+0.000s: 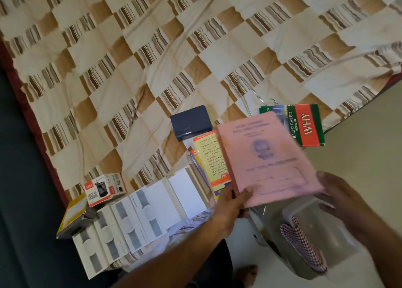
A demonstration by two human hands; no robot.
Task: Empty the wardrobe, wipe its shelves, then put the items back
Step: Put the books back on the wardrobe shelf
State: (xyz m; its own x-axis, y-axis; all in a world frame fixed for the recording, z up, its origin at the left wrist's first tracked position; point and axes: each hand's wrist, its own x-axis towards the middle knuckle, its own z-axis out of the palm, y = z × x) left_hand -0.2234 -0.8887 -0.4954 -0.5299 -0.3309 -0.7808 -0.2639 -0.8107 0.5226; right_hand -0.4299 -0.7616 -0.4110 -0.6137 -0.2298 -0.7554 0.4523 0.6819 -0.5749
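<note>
**Desk:** Head view, near to far: what is in hand?

**Photographer:** Both hands are on a pink booklet (pixel 266 157), held above the near edge of the bed (pixel 152 48). The left hand (pixel 233 203) pinches its lower left corner, thumb on the cover. The right hand (pixel 339 198) supports its right edge; whether those fingers curl round it, I cannot tell. Under the right hand sits a clear box (pixel 315 240) with checked cloth inside.

**Desk:** Which step?

**Photographer:** Emptying, by my reading. Next move: lay the booklet flat on the bed beside the yellow book (pixel 208 159), clear of the edge.

**Desk:** Its look?

**Photographer:** Thin, soft-covered, faded blue crest and print, motion-blurred. Beyond lie white boxes (pixel 139 213), a dark case (pixel 191 122) and a "WHY" book (pixel 306 127).
</note>
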